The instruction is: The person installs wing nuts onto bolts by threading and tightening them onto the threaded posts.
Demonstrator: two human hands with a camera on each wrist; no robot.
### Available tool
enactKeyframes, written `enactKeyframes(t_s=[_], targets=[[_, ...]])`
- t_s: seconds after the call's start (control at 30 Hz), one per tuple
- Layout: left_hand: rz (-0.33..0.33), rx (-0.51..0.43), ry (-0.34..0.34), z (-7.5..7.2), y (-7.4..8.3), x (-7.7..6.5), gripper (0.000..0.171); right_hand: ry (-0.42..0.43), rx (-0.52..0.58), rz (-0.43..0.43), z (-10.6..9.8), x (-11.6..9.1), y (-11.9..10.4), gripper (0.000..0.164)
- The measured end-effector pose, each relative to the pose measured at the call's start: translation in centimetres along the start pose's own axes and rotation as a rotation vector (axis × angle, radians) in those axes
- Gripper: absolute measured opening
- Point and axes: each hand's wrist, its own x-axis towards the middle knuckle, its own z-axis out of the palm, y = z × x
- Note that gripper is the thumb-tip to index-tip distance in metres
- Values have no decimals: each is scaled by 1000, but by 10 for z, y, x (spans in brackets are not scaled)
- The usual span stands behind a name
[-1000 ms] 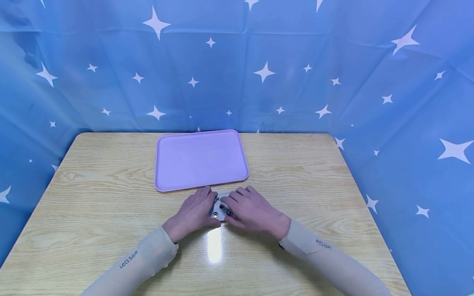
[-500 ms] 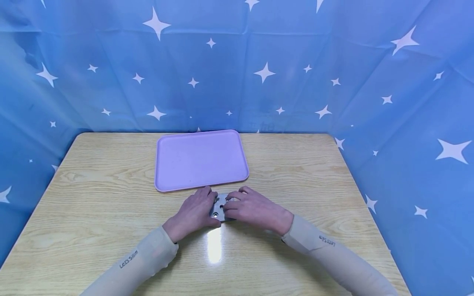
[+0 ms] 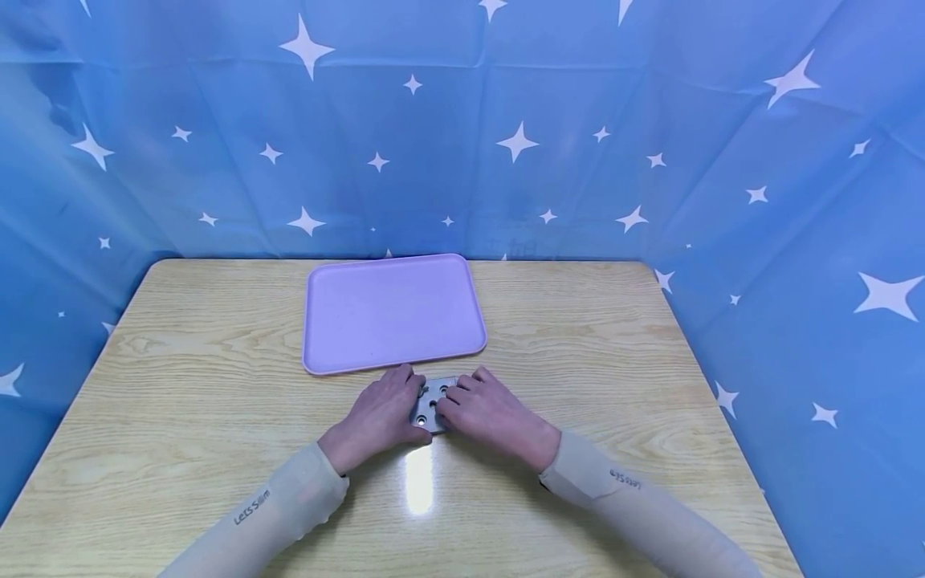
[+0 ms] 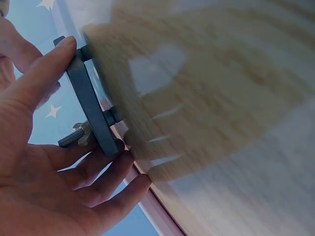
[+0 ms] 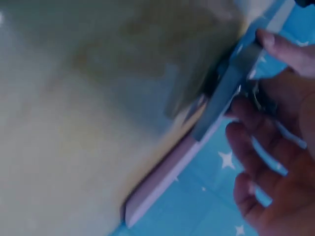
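Note:
A small grey metal plate (image 3: 428,411) with round holes lies on the table just in front of the tray. My left hand (image 3: 381,409) holds its left part, the thumb on the near edge and the fingers towards the far side. In the left wrist view the plate (image 4: 91,101) appears edge-on, with dark feet below and a wing nut (image 4: 83,132) on a threaded bolt rising above it. My right hand (image 3: 486,413) is curled over the plate's right part. In the right wrist view its fingers are around a dark wing nut (image 5: 263,98), which they partly hide.
A shallow purple tray (image 3: 393,313) lies on the wooden table (image 3: 578,337), just beyond the plate and hands. A blue curtain (image 3: 462,112) with white stars hangs behind the table and along both sides.
My right hand's fingers first spread over the plate, then lifted and shifted slightly, and now sit bunched on its right part. The left hand, plate and tray have stayed put.

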Motion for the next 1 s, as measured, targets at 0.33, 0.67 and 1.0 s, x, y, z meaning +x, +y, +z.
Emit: enactKeyframes(t_s=[0.33, 0.67, 1.0], targets=[[-2, -5, 0, 0, 1, 0, 80, 12, 115, 209, 3, 3, -15, 15], [20, 4, 22, -1, -1, -2, 76, -172, 160, -17, -17, -2, 9, 39], [8, 7, 10, 1, 0, 0, 77, -203, 68, -191, -21, -5, 15, 31]])
